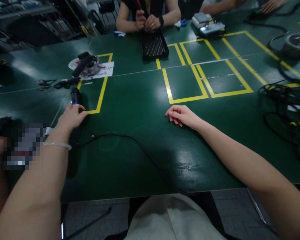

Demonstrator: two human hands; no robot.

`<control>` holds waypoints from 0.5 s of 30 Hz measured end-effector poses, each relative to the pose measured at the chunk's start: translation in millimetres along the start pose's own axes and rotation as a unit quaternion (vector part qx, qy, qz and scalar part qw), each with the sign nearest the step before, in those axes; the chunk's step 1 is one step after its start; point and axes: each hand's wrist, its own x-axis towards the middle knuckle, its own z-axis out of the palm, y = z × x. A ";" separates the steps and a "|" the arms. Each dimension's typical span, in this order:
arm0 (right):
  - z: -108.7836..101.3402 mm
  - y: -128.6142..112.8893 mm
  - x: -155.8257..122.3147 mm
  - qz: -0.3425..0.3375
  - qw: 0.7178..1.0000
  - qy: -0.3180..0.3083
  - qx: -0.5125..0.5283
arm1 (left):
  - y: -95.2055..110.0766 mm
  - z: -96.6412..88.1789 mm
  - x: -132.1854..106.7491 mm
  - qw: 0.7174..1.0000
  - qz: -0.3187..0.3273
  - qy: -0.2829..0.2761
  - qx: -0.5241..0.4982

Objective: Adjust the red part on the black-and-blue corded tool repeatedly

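At the left, my left hand (pixel 71 116) is wrapped round a black cylindrical tool (pixel 75 95) with a blue band; most of its body is hidden by the hand. A black cord (pixel 130 136) leads from beside that hand across the green table to its front edge. My right hand (pixel 183 116) rests near the middle of the table, fingers loosely curled and somewhat apart, with nothing seen in them. Just beyond the left hand is a circular-saw-like tool (pixel 86 65), blurred, beside a white paper (pixel 107 69).
Yellow tape outlines (pixel 188 99) mark the green table (pixel 140 173). Across it, a person's hands (pixel 150 22) are above a black tray (pixel 155 48). A grey device (pixel 207 25) stands at the back. Tangled black cables (pixel 282 96) and a round metal object (pixel 298 45) lie at the right.
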 end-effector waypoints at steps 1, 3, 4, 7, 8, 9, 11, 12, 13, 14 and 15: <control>0.1 0.2 0.0 -0.001 1.000 -0.001 -0.002 | -0.4 -0.2 -0.3 1.000 0.001 -0.005 0.001; 0.4 0.7 0.2 -0.004 1.000 -0.003 -0.005 | -1.0 -1.0 -1.2 1.000 0.006 -0.012 0.000; 0.5 0.9 0.3 -0.004 1.000 -0.003 -0.007 | -1.1 -1.6 -1.9 1.000 0.007 -0.013 -0.002; 1.2 0.9 0.9 -0.004 1.000 -0.001 -0.008 | 0.1 -3.7 -5.1 1.000 0.008 -0.011 -0.012; 1.5 0.6 1.1 -0.003 1.000 -0.001 -0.008 | 1.4 -4.5 -6.6 1.000 0.008 -0.011 -0.013; 1.9 0.3 1.2 -0.002 1.000 -0.001 -0.008 | 3.3 -5.2 -8.3 1.000 0.009 -0.011 -0.013; 2.7 -0.5 1.3 0.000 1.000 0.000 -0.007 | 9.3 -6.5 -12.7 1.000 0.013 -0.010 -0.012; 3.1 -0.8 1.3 0.001 1.000 0.001 -0.006 | 13.5 -6.9 -15.5 1.000 0.016 -0.007 -0.012; 3.5 -1.1 1.3 0.001 1.000 0.002 -0.005 | 18.4 -7.1 -18.7 1.000 0.019 -0.005 -0.012; 3.8 -1.2 1.3 0.000 1.000 0.004 -0.004 | 24.1 -7.0 -22.5 1.000 0.023 -0.002 -0.013; 4.0 -1.2 1.4 0.000 1.000 0.006 -0.004 | 30.7 -6.7 -27.0 1.000 0.027 0.000 -0.014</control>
